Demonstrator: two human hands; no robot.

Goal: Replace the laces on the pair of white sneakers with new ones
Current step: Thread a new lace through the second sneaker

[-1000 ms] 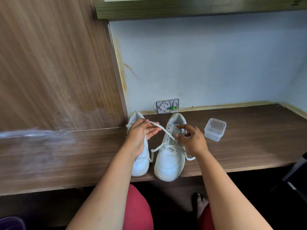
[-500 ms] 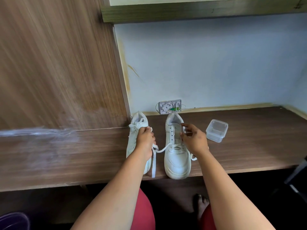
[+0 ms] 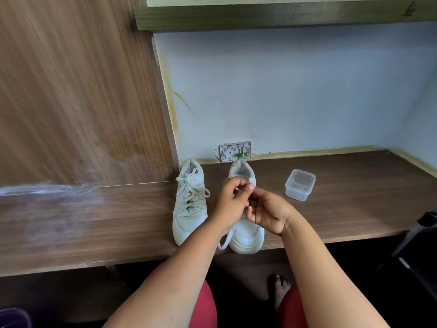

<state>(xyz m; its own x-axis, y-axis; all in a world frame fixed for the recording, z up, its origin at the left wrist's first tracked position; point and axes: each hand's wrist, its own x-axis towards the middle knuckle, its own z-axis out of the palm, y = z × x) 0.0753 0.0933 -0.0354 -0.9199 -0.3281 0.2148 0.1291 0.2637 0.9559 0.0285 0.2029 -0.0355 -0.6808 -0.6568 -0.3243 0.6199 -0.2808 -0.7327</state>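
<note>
wooden desk (image 3: pixel 331 209), laced left sneaker (image 3: pixel 189 209).

My left hand (image 3: pixel 230 205) and right hand (image 3: pixel 268 213) covered the middle of the right sneaker (image 3: pixel 247 235), so its eyelets and tongue were hidden from me. Where the lace (image 3: pixel 225 240) ran under my left palm I could not tell. A little white tip showed between my fingers, too small to identify. A purple thing (image 3: pixel 11 318) and a dark frame (image 3: pixel 418 247) were cut off by the picture's edges.
</note>
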